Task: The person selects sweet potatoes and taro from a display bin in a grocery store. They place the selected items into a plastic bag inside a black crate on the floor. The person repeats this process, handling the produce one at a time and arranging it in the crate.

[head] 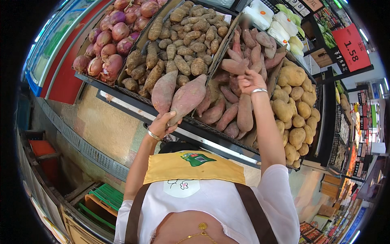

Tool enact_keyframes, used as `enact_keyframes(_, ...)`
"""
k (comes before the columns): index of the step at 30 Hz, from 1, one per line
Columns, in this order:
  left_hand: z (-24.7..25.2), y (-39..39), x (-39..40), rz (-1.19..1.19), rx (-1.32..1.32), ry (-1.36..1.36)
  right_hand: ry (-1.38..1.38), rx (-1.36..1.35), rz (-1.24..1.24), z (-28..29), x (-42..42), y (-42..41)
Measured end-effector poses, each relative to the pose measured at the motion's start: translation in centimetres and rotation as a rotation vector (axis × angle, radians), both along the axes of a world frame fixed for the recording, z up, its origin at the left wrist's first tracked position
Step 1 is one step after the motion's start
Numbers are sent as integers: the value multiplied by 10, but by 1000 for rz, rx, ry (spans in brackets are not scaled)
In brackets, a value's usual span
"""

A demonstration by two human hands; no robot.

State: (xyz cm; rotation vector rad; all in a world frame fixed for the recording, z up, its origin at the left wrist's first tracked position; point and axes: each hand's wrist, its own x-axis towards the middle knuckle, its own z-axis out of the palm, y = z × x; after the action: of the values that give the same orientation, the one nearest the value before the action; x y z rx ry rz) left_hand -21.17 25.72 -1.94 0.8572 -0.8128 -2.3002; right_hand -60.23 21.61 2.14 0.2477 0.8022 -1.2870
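My left hand (165,124) grips two large purple-skinned sweet potatoes by their narrow ends. The left sweet potato (164,91) and the right sweet potato (189,96) rise side by side over the front of the taro crate. Over the sweet potato bin (253,138), my right hand (251,81) has its fingers curled at the end of a smaller pinkish sweet potato (234,66); the fingers partly hide the contact. Below that hand, a long sweet potato (245,113) lies among several others in the bin.
Red onions (103,39) fill the far-left bin, beside brown taro (182,39). Potatoes (297,109) are heaped at right. Wrapped white packages (259,15) lie behind. A red price sign (351,47) stands right; green and orange crates (106,195) sit low at left.
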Motion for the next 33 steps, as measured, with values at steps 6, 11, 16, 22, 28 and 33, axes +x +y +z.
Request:
enact_keyframes(6, 20, 1, 0, 8, -120, -118, 466, 224, 278, 24, 42, -10)
enact_keyframes(11, 43, 10, -14, -71, -201, -177, 664, 185, 350, -33, 80, -23)
enact_keyframes(16, 40, 21, -19, -82, -42, -63, 920, 54, 127, -119, 57, -40)
enact_keyframes(22, 55, 28, 15, 21, -18, -95, 1031, -41, 189, 24, 34, -17)
enact_keyframes(28, 50, 32, 14, 25, -22, -129, 1625, -46, 25, 72, -51, -35)
enact_keyframes(33, 57, 38, -10, 74, -1, -142, 2406, 157, 338, 17, -85, -19)
